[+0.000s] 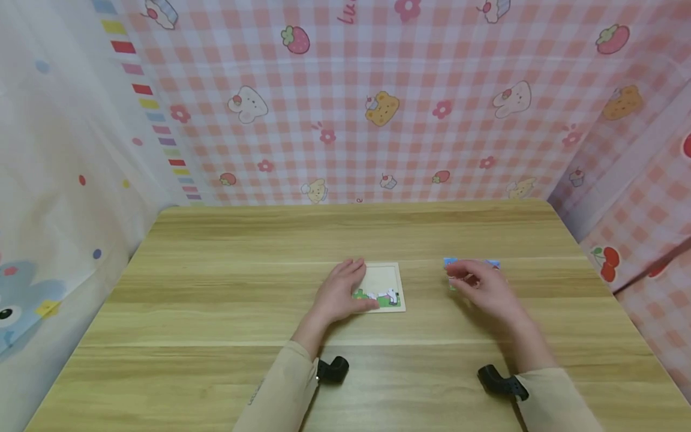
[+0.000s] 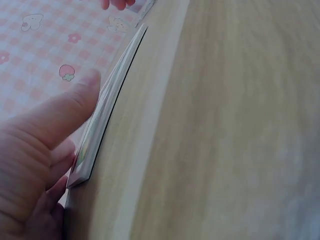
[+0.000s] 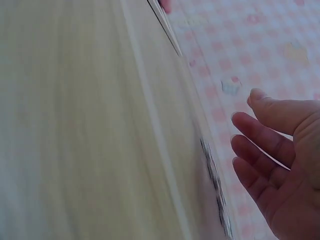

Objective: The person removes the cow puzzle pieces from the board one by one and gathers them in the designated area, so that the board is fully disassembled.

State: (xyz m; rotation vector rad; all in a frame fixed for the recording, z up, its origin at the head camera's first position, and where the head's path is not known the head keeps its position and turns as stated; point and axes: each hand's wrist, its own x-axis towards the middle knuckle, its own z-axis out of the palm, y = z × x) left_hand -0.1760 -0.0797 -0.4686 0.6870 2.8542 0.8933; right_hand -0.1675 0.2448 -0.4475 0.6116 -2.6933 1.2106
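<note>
A small pale puzzle board (image 1: 383,276) with a raised rim lies flat mid-table; green and white picture pieces (image 1: 385,297) fill its lower part. My left hand (image 1: 340,294) rests at its left side, thumb stretched along the lower edge and fingers near the upper left corner. To the right, my right hand (image 1: 483,291) hovers over colourful puzzle pieces (image 1: 449,262), which it partly covers. In the right wrist view its fingers (image 3: 260,160) are relaxed and apart from the thumb, holding nothing, with the thin pieces (image 3: 215,182) on the table below.
The wood-grain table (image 1: 216,288) reaches back to a pink checked curtain (image 1: 345,132). A white dotted curtain (image 1: 65,150) hangs on the left and a cherry-print one (image 1: 648,240) on the right. Black wrist devices (image 1: 333,370) sit at both sleeves.
</note>
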